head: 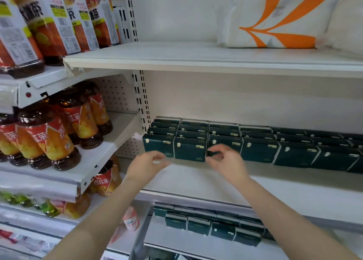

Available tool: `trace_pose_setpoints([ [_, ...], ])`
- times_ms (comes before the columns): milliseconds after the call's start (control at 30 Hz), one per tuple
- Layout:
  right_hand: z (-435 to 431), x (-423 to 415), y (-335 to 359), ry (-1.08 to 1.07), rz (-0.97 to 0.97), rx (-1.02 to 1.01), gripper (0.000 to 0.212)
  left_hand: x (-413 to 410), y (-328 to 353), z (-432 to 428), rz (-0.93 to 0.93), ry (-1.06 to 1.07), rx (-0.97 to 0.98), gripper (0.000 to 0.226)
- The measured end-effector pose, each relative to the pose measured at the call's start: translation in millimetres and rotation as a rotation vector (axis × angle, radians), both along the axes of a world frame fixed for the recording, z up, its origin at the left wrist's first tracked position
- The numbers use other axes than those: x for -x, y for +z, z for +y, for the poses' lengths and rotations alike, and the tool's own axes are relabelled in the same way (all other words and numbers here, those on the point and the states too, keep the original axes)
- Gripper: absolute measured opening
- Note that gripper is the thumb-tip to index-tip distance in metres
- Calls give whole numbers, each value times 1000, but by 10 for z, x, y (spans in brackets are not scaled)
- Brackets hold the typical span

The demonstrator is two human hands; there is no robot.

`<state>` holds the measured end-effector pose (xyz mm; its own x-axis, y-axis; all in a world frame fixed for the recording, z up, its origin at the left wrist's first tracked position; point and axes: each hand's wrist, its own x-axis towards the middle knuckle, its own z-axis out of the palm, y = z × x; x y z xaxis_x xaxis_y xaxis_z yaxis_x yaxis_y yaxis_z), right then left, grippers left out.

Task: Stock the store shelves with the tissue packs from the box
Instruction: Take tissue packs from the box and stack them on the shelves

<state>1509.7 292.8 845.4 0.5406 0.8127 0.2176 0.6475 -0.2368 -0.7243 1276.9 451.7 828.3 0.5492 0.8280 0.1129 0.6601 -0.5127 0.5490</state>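
Left hand [149, 164] hangs loosely curled, empty — right hand [225, 161] pinches a front tissue pack [225, 143] by its lower corner. Tugging it could skew the neighbouring packs [189, 149].

Off to the left, big iced tea bottles [49, 24] with white and yellow labels are lined up top left. Under them sit shorter dark tea bottles [45, 140] with orange-red labels, packed tight in front of a white pegboard panel [115, 95]. Lower down there are some blurry green bottles [11, 199] and a small pink and white bottle [131, 218]. Top right is a big soft white package with orange stripes [275, 18].
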Motion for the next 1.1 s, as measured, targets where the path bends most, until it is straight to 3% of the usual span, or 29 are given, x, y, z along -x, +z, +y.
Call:
trace_pose_setpoints([
  [133, -93, 122, 154, 227, -222, 93, 59, 198, 126, -255, 16, -65, -81, 65],
  [267, -142, 425, 112, 396, -391, 145, 72, 443, 27, -615, -22, -56, -46, 74],
  [367, -164, 675, 28, 476, -421, 170, 71, 673, -47, -811, -105, -20, -59, 75],
  [633, -415, 1446, -442, 686, -320, 74, 50, 1630, -501, -1449, -55, 89, -279, 70],
  [800, -535, 1758, -861, 807, -288, 218, 54, 2201, -945, -1800, 44, 242, -116, 85],
  [1100, -670, 1956, -1295, 910, -243, 437, 58, 2523, -1553, -2195, 49, 477, 202, 90],
])
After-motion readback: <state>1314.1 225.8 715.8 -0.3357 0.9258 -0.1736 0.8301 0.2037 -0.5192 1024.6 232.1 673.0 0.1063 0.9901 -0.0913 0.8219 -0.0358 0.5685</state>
